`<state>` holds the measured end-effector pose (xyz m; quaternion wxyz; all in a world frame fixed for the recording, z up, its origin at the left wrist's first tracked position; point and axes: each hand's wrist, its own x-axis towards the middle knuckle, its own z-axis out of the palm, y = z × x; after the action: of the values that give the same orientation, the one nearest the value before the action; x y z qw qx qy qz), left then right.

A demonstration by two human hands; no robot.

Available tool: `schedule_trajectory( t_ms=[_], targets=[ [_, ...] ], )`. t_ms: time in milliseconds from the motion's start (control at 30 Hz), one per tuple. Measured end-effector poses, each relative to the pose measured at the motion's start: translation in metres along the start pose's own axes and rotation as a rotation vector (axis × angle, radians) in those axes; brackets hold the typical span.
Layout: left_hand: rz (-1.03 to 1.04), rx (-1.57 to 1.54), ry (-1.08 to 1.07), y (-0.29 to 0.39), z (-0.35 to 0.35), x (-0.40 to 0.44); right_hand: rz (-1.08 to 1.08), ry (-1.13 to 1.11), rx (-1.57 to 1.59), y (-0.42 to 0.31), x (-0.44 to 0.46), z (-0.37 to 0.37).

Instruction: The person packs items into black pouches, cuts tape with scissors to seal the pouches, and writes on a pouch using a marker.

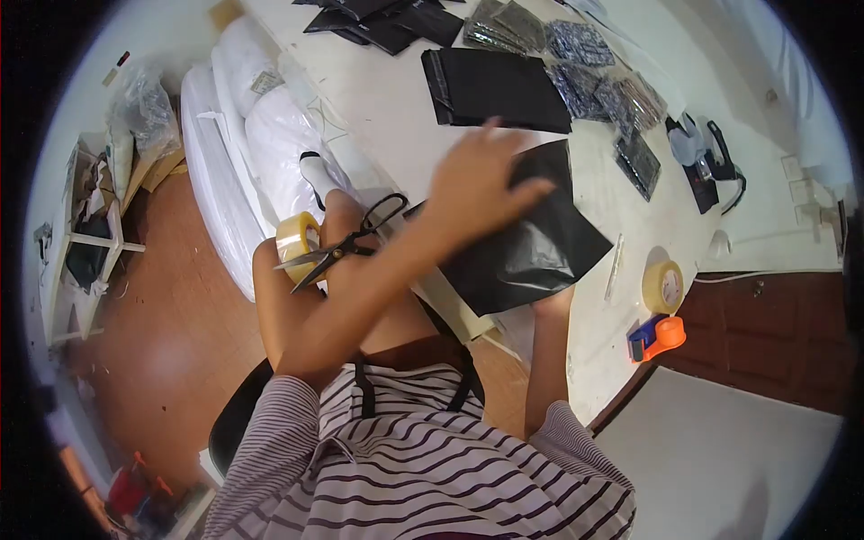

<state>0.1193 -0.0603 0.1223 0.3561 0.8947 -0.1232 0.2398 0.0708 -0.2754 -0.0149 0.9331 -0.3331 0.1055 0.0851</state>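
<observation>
A black plastic bag [531,256] lies spread over the near edge of the table, with creases and a shiny patch on its surface. Above its upper left part is my left hand [477,184], blurred, fingers apart, holding nothing visible. My right hand [553,301] is at the bag's lower edge; the bag covers its fingers, so its grip is hidden. A stack of black bags [499,88] sits just beyond my left hand. Black-handled scissors [337,252] and a tape roll [298,238] rest on my legs.
More black packets [387,22] and clear-wrapped packets [580,43] lie at the table's far side. A tape roll [663,286], an orange tape dispenser [663,337] and a black device [706,162] are at the right. White wrapped rolls [220,180] stand left of the table.
</observation>
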Motion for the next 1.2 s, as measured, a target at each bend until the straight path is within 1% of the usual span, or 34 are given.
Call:
schedule_trajectory(
  t_ms=[33,67,133,167,233,267,333,367,433,533,633,733,867,933,1033,1133,1200],
  targets=[
    [-0.093,-0.120,-0.117,-0.027,0.006,0.004,0.004,0.000,0.002,-0.003,-0.002,0.002],
    [-0.096,-0.112,-0.115,-0.038,0.002,0.007,0.007,-0.006,-0.006,-0.005,0.000,0.002],
    [-0.602,-0.710,-0.816,-0.055,-0.003,0.009,0.010,-0.020,-0.029,-0.007,0.005,0.002],
    [-0.606,-0.703,-0.814,-0.061,0.006,0.000,0.008,-0.027,-0.039,-0.009,0.008,0.001],
    [-0.828,-1.213,-0.682,-0.069,0.026,-0.026,0.007,-0.035,-0.074,-0.017,0.012,-0.004],
    [-0.835,-1.212,-0.688,-0.067,0.026,-0.032,0.012,-0.039,-0.087,-0.022,0.012,-0.006],
    [-1.059,-1.388,-0.646,-0.063,0.028,-0.041,0.015,-0.043,-0.126,-0.030,0.014,-0.012],
    [-1.064,-1.397,-0.646,-0.061,0.030,-0.043,0.018,-0.045,-0.143,-0.035,0.016,-0.013],
    [-1.126,-1.450,-0.545,-0.057,0.032,-0.047,0.025,-0.050,-0.177,-0.043,0.021,-0.016],
    [-1.154,-1.503,-0.484,-0.049,0.033,-0.047,0.033,-0.062,-0.217,-0.052,0.033,-0.015],
    [-1.151,-1.544,-0.464,-0.053,0.045,-0.049,0.040,-0.074,-0.233,-0.060,0.049,-0.009],
    [-1.149,-1.509,-0.448,-0.048,0.044,-0.049,0.049,-0.077,-0.248,-0.063,0.056,-0.004],
    [-1.109,-1.462,-0.494,-0.048,0.037,-0.051,0.064,-0.066,-0.255,-0.059,0.057,-0.008],
    [-1.074,-1.338,-0.552,-0.059,0.046,-0.056,0.078,-0.063,-0.248,-0.053,0.054,-0.010],
    [-1.129,-1.305,-0.581,-0.052,0.041,-0.054,0.083,-0.065,-0.241,-0.050,0.054,-0.013],
    [-1.115,-1.283,-0.571,-0.051,0.044,-0.054,0.080,-0.066,-0.245,-0.052,0.052,-0.018],
    [-1.123,-1.254,-0.613,-0.047,0.041,-0.051,0.083,-0.068,-0.244,-0.050,0.051,-0.022]
  ],
)
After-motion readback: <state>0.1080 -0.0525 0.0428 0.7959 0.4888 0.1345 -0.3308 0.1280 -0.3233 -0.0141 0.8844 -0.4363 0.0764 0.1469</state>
